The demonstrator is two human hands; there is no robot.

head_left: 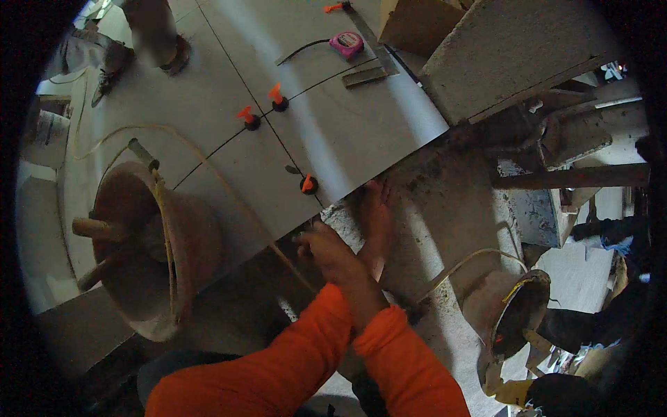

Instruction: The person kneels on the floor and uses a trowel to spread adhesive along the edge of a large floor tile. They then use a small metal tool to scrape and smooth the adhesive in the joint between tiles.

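Crossing right hand [325,244]: fingers curled, contents unclear
Left hand [376,217]: beside tile [356,133], grasp unclear
Orange tile levelers [308,183]: farther, left

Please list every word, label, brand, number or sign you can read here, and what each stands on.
No text is legible.
Pink tape measure: there is a label on its face, but it is too small and blurred to read.
L-shaped square: any markings are too small to make out.
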